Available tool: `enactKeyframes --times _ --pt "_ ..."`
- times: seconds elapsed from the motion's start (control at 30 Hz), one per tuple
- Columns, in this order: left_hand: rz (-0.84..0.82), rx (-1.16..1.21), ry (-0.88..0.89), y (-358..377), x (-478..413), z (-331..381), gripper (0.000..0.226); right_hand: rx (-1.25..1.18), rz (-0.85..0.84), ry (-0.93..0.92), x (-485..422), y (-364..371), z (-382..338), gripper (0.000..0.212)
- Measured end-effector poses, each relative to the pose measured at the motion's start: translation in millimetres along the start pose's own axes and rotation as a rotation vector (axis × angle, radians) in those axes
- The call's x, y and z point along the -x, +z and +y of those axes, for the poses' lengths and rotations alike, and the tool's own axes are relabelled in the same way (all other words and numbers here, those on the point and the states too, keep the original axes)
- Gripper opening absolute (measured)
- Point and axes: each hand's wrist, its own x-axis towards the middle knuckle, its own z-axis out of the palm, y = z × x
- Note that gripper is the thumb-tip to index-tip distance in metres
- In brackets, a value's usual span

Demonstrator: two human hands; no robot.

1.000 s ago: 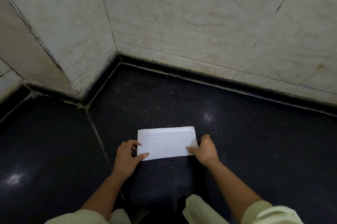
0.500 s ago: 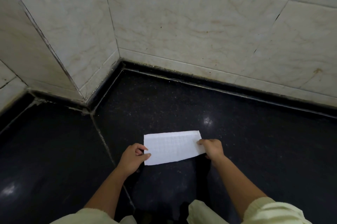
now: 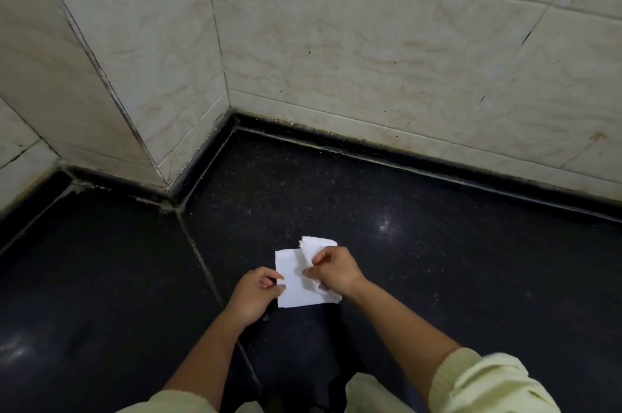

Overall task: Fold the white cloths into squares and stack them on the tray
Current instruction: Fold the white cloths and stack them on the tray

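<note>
Right hand [image 3: 336, 273], pinching the white cloth [image 3: 292, 293], has folded it leftward; left hand [image 3: 254, 293] pinches the edge

One white cloth [image 3: 292, 291]; two hands, one left hand [image 3: 250, 295] and one right hand [image 3: 333, 273]; two pale sleeves [image 3: 488, 382]

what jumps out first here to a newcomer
The white cloth stands out bright on the dark speckled surface, low in the centre. The left hand pinches its left edge while the right hand holds its right end raised over the middle. Pale marbled wall tiles fill the top.
</note>
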Motion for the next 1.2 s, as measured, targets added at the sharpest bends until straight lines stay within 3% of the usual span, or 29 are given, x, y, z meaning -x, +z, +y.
enactKeyframes --times 0.1,0.2,0.37,0.67,0.93,1.07,1.2 --pt "0.009 0.069 -0.022 -1.4 1.2 2.7 0.011 0.05 -0.017 0.015 -3.3 18.6 -0.4 0.019" --pt "0.008 0.073 -0.037 -3.3 2.1 5.6 0.022 0.096 -0.046 0.007 -2.5 30.9 -1.6 0.014" --pt "0.003 0.087 -0.035 -4.0 2.2 7.7 0.025 0.164 -0.075 -0.008 -6.3 40.3 2.2 0.024" --pt "0.082 0.104 -0.111 0.1 0.8 14.1 0.025 0.051 -0.209 0.009 -0.7 33.5 5.6 0.016" --pt "0.129 -0.01 -0.164 1.1 3.0 21.9 0.019 -0.006 -0.016 0.129 -7.2 -23.8 24.6 0.011" --pt "0.152 0.068 -0.226 -5.6 2.6 22.8 0.012 -0.034 0.079 0.189 -8.0 -44.2 35.5 0.016" --pt "0.26 0.175 -0.291 -1.7 3.3 24.0 0.01 -0.075 0.055 0.169 -5.0 -39.9 35.7 0.007"
